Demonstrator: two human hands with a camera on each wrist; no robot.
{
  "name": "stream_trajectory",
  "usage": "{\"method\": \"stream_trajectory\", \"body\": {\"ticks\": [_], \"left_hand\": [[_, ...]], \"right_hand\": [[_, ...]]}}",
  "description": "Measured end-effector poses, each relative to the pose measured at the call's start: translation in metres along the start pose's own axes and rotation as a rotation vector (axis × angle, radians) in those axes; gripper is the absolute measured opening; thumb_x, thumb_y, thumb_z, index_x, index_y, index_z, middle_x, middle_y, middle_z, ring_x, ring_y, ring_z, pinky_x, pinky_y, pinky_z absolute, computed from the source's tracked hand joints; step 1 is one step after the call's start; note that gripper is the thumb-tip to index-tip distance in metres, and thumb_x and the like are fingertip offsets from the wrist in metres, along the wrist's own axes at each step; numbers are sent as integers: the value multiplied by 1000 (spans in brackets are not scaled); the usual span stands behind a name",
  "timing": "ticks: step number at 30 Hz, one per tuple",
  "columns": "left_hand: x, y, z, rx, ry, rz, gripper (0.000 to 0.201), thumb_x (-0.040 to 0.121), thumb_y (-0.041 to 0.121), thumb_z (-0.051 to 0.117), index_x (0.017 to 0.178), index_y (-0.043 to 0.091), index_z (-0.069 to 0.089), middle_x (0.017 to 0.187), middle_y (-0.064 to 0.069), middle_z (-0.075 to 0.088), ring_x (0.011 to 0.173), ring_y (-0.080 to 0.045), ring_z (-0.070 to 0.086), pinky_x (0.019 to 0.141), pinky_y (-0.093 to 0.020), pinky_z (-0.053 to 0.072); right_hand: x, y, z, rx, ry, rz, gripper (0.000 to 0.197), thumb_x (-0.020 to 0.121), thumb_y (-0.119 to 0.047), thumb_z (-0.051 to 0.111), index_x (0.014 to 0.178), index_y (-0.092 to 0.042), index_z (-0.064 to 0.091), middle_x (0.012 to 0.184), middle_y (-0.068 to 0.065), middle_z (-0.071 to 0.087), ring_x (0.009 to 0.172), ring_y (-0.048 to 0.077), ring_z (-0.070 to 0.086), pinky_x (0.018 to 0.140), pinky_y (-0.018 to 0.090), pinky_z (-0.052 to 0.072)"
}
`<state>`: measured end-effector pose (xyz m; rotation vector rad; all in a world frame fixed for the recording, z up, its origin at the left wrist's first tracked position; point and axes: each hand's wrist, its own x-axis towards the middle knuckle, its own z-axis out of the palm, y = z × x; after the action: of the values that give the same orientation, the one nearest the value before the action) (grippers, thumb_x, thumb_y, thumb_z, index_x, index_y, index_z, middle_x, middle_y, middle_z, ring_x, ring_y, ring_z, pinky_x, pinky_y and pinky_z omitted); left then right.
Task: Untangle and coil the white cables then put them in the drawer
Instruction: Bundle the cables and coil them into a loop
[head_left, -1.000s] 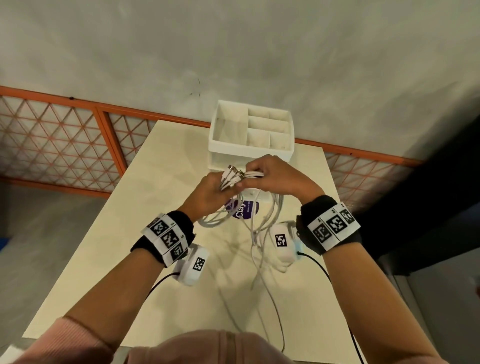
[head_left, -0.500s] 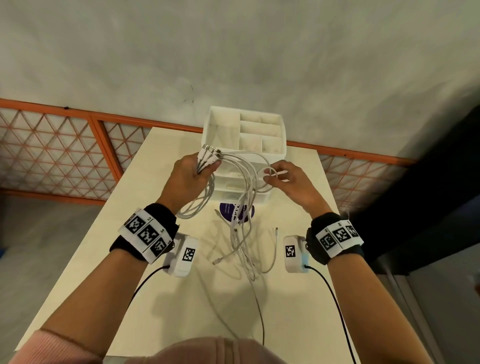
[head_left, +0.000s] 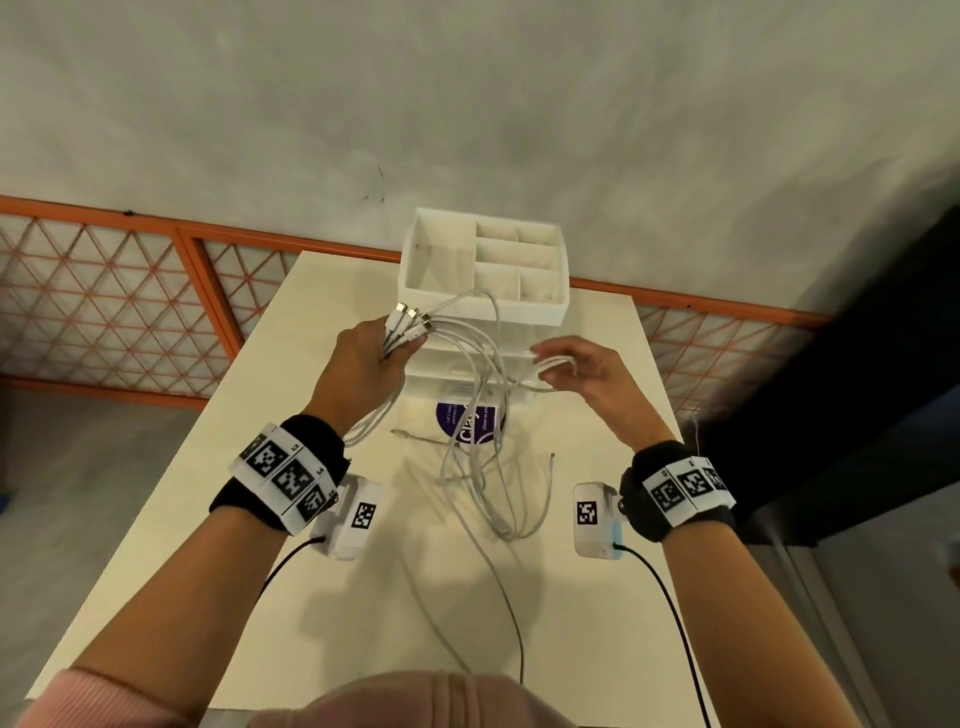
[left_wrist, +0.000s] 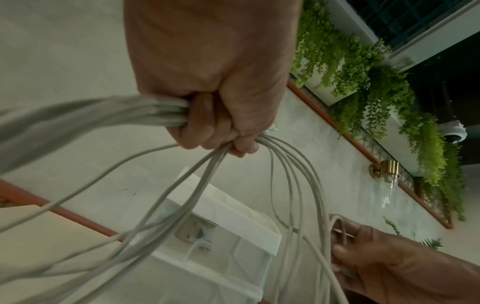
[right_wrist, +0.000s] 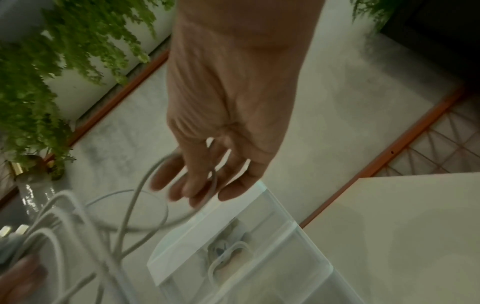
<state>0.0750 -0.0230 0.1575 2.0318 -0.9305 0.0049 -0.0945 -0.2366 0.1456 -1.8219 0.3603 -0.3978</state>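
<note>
Bench (head_left: 218, 545), cream-coloured, is carrying everything, its far edge lying close to a grey wall (head_left: 467, 104) with an orange-framed lattice panel (head_left: 104, 291) low along it. White drawer organiser (head_left: 540, 306) is standing at the far end of the bench, open compartments on top, translucent drawers below; a coiled white lead is showing through one drawer front in the right wrist view. Purple round sticker (head_left: 447, 418) is lying on the bench just in front of the organiser, partly covered by cable.

White cables (head_left: 493, 467) are hanging in long loops between the two hands and trailing down onto the bench in a loose tangle, a couple of free plug ends lying on the surface. Left hand (head_left: 358, 369) is raised above the bench, fingers clamped round a bundle of cables, with the metal connectors (head_left: 410, 325) sticking out past the fist toward the organiser. Right hand (head_left: 587, 379) is held up in front of the drawers, well apart from the left, fingers loosely spread and only slightly bent, one cable loop running across and between them. Both wrists are wearing black bands with printed marker tags.
</note>
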Motion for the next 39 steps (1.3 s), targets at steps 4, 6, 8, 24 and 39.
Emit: {"method": "stream_trajectory", "body": {"ticks": [4, 6, 8, 24, 39], "left_hand": [[1, -2, -1, 12, 17, -57, 28, 93, 24, 54, 74, 5, 51, 67, -12, 51, 65, -27, 47, 52, -24, 21], [2, -6, -4, 17, 37, -102, 32, 93, 25, 54, 74, 0, 51, 68, -19, 53, 67, -33, 50, 58, -24, 24], [2, -12, -8, 22, 50, -118, 36, 93, 26, 54, 80, -7, 56, 73, -25, 57, 72, -40, 55, 62, -31, 30], [-5, 1, -12, -43, 73, 37, 20, 92, 18, 57, 74, 13, 50, 56, 3, 47, 52, -17, 44, 50, -12, 33], [-9, 16, -6, -126, 85, 52, 11, 92, 17, 58, 81, 17, 54, 62, 20, 49, 56, 6, 53, 54, -2, 35]], "right_hand": [[-1, -4, -8, 44, -171, -7, 28, 78, 5, 58, 67, -17, 72, 86, -3, 72, 92, 11, 63, 85, 20, 45], [-1, 3, -14, 101, -190, 14, 34, 72, 5, 52, 57, -21, 68, 87, -8, 71, 94, 9, 62, 85, 17, 45], [-3, 12, -20, 156, -109, 44, 44, 74, 10, 48, 53, -24, 65, 88, -9, 69, 93, 8, 60, 85, 17, 44], [0, 19, -21, -687, 164, 146, 50, 72, 19, 50, 58, -29, 52, 97, 2, 49, 96, 23, 54, 86, 29, 40], [14, -22, 34, -118, -189, 21, 17, 91, -6, 59, 102, 7, 60, 83, 6, 65, 75, 7, 62, 75, 19, 50]]}}
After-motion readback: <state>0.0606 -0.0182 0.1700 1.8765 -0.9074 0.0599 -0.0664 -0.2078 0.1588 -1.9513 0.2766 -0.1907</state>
